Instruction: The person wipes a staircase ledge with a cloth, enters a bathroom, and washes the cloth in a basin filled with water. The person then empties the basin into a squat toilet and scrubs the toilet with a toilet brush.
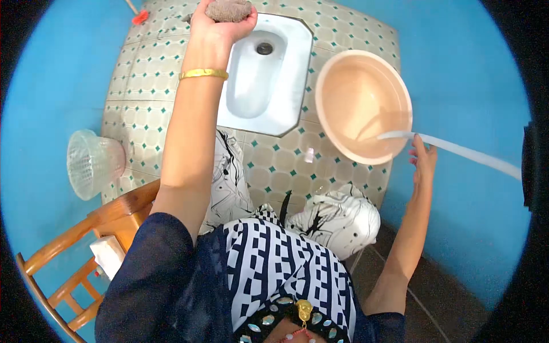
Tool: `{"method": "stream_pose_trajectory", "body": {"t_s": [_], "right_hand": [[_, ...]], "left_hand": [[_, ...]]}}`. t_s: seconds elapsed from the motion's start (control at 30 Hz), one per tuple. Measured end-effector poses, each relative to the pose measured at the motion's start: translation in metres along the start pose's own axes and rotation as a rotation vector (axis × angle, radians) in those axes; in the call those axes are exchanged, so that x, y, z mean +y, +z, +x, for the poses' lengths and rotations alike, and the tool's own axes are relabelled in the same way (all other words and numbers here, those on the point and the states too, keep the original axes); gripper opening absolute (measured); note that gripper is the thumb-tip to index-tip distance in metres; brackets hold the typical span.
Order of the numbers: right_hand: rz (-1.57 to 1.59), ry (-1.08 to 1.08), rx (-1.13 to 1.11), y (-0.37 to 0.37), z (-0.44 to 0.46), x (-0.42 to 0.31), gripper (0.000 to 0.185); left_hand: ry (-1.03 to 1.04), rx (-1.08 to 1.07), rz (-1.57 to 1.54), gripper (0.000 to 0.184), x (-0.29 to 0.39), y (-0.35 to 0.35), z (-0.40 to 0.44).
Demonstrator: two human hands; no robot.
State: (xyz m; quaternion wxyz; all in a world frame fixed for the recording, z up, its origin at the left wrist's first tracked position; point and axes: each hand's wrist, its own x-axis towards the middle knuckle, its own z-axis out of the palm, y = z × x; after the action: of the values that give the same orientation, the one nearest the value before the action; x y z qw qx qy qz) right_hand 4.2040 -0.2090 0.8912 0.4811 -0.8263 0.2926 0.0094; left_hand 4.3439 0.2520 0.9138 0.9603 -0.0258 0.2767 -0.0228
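Observation:
My left hand is raised at the top of the view, its fingers wrapped round a brown-grey cloth. A gold bracelet circles that wrist. On the right, my right hand grips a whitish hose at the rim of a pale pink basin. The hose end hangs over the inside of the basin, where there seems to be water. Between the two hands a white squat toilet is set in the floor.
A wooden chair stands at the lower left with a white packet on it. Near the left wall is a translucent basket. A red brush head lies at the top left. Blue walls flank the tiled floor.

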Motion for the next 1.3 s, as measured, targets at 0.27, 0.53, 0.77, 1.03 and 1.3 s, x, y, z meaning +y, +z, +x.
{"method": "stream_pose_trajectory", "body": {"t_s": [0.27, 0.53, 0.77, 1.03, 1.3], "right_hand": [[0.014, 0.107, -0.391, 0.001, -0.103, 0.014, 0.036], [-0.929, -0.436, -0.522, -0.002, -0.135, -0.012, 0.025], [-0.898, -0.621, -0.688, -0.022, -0.120, -0.032, 0.022], [-0.802, -0.720, -0.815, -0.019, -0.121, -0.048, 0.024], [-0.716, -0.719, -0.853, -0.013, -0.159, -0.055, 0.026]], "left_hand": [[0.025, 0.089, 0.047, 0.037, -0.025, -0.007, -0.050], [-0.506, 0.290, -0.055, 0.038, -0.078, -0.033, -0.059], [-0.479, 0.423, -0.016, 0.028, -0.082, -0.024, -0.082], [-0.447, 0.579, 0.113, 0.030, -0.103, -0.036, -0.116], [-0.537, 0.549, 0.122, 0.025, -0.137, -0.081, -0.152]]}}
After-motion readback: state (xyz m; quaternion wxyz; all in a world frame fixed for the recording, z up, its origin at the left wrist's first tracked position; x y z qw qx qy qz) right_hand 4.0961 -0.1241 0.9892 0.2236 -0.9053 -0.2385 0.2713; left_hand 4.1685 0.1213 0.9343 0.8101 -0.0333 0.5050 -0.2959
